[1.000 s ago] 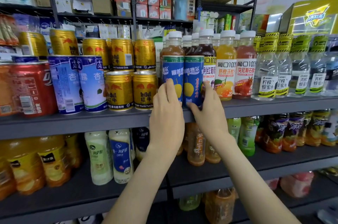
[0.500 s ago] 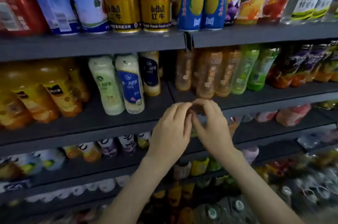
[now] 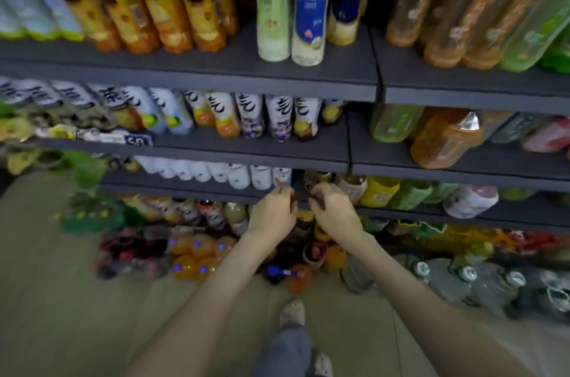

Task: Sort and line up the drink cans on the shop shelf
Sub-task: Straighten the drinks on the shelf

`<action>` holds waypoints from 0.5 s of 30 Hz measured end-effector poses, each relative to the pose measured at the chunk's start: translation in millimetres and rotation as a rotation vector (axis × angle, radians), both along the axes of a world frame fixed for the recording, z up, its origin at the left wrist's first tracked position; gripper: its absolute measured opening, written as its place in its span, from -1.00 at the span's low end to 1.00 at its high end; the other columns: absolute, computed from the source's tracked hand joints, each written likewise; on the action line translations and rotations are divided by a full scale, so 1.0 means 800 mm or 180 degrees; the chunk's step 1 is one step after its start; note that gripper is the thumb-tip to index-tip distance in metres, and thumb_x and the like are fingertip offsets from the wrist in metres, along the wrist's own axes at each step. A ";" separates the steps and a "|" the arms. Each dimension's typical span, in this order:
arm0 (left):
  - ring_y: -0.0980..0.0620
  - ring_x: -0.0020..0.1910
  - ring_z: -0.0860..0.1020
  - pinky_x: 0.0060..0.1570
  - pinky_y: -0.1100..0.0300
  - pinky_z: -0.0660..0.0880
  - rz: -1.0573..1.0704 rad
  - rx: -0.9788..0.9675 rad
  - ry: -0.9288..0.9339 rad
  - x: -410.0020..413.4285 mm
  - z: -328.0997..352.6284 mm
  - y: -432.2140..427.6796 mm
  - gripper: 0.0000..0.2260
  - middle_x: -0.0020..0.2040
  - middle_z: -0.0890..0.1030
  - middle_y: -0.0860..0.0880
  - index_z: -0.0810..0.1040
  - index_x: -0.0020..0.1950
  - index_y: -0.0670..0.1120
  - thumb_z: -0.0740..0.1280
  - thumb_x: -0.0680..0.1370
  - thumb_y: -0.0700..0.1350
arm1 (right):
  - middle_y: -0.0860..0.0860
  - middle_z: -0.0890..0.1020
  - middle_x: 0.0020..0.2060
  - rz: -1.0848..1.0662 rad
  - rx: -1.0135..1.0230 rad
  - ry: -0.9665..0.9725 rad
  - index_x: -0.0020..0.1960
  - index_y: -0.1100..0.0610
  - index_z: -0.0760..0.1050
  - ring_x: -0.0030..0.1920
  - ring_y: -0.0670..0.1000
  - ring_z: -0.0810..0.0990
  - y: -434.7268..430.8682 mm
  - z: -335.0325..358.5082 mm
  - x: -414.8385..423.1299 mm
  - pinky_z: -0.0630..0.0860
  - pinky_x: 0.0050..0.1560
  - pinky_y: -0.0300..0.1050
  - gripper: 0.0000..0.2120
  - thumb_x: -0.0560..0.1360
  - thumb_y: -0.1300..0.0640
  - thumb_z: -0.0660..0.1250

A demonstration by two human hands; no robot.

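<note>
your left hand and right hand are low in front of the dark grey metal shelf edge, close beside each other with a small gap between. the fingers of both are curled inward; from here i cannot tell if either grip pinches something or only rests on the edge, because the picture is blurred at that place.

the drink cans of the task are not in view now. only plastic bottles show: tall orange juice bottles on the far upper shelf at left, white bottles with dark script one level lower, and short white bottles just left of your left hand. all stand upright, the long axis vertical. in my judgement the cans are on a higher shelf, above the picture, so both hands must go up and far; neither hand looks nearer.

below, wrapped packs of bottles lie on the pale tiled floor near your shoe, so the room for your feet is narrow.
</note>
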State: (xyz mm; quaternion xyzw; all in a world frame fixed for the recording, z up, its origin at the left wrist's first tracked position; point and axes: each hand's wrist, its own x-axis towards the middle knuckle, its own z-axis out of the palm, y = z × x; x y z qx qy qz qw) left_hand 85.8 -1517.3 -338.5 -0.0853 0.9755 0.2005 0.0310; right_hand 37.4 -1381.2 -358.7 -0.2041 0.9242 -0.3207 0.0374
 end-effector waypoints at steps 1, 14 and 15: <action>-0.13 0.06 0.53 -0.08 0.04 0.48 0.0082 -0.0125 0.0001 0.010 -0.001 -0.010 -0.74 0.13 0.52 -0.13 0.43 0.25 -0.12 0.16 0.61 -0.06 | 0.14 0.54 0.01 0.0091 0.0013 0.0024 0.10 0.25 0.48 0.04 0.12 0.52 -0.011 -0.005 0.006 0.43 -0.07 -0.10 -0.84 0.55 0.21 0.27; -0.15 0.14 0.49 -0.15 0.05 0.42 0.0042 -0.0745 -0.0002 0.058 0.034 -0.200 -0.69 0.23 0.47 -0.13 0.35 0.33 -0.15 0.14 0.61 -0.10 | 0.16 0.49 0.15 0.0624 0.0405 0.0191 0.22 0.24 0.42 0.19 0.14 0.44 -0.211 0.034 0.029 0.37 0.13 -0.05 -0.74 0.56 0.18 0.22; -0.14 0.14 0.50 -0.17 0.06 0.41 -0.0019 -0.0725 0.0101 0.058 0.049 -0.227 -0.68 0.23 0.47 -0.13 0.34 0.34 -0.14 0.14 0.61 -0.09 | 0.16 0.49 0.15 0.0659 0.0286 0.0271 0.22 0.24 0.42 0.20 0.14 0.43 -0.239 0.049 0.026 0.36 0.12 -0.06 -0.74 0.56 0.19 0.23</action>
